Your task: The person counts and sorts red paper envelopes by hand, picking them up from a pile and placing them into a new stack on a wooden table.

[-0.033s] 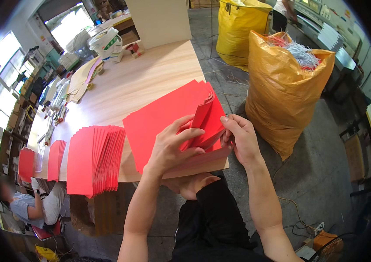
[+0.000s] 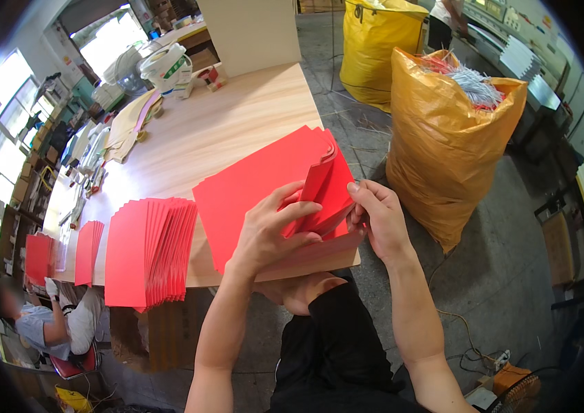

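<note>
A stack of red paper sheets (image 2: 254,186) lies at the table's near right corner, its right-hand part bent upward and curling over. My left hand (image 2: 271,224) is closed on the raised sheets, fingers curved around the bent part. At the stack's right edge my right hand (image 2: 378,213) pinches the red sheets between thumb and fingers. Some of its fingertips are hidden behind the paper. To the left, a fanned row of red sheets (image 2: 134,251) overhangs the table's front edge, with a smaller red pile (image 2: 88,251) beside it.
The wooden table (image 2: 237,103) bears a white bucket (image 2: 167,67) and tape rolls (image 2: 213,77) at the back. An orange sack (image 2: 447,144) of paper scraps stands on the floor at right, a yellow bag (image 2: 381,51) behind it. A seated co-worker (image 2: 51,323) is by another red pile (image 2: 39,258).
At far left the co-worker's gloved hand and the red pile there have shifted slightly. My own hands and the sheets they hold look the same.
</note>
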The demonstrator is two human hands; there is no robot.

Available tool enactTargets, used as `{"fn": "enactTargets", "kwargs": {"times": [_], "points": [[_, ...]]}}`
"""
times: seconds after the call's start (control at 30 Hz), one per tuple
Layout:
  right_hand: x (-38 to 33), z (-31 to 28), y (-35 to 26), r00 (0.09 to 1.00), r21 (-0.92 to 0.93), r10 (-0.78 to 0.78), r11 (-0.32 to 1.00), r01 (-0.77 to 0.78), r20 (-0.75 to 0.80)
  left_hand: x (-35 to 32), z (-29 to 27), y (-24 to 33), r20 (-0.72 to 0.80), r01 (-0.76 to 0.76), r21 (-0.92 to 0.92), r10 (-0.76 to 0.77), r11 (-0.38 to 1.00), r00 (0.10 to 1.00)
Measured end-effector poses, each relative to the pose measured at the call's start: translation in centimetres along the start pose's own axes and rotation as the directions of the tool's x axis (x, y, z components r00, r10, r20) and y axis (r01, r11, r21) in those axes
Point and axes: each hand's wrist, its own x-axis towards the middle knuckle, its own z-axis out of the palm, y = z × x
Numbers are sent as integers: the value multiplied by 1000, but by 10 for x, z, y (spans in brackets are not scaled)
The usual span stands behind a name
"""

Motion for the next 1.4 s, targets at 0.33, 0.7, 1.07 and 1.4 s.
{"fn": "enactTargets", "kwargs": {"times": [0.33, 0.7, 1.07, 1.4], "points": [[-18, -11, 24, 784, -718, -605, 606, 343, -136, 0, -2, 1, -21, 20, -23, -20, 1000, 1000], [-20, -19, 45, 763, -712, -444, 321, 624, 469, 3, 3, 10, 193, -250, 271, 202, 930, 960], [-21, -10, 36, 764, -733, -451, 290, 615, 462, 5, 9, 4, 113, -110, 275, 81, 955, 990], [-32, -49, 21, 894, -930, -445, 305, 207, 54, 8, 6, 11, 116, -79, 261, 50, 962, 992]]}}
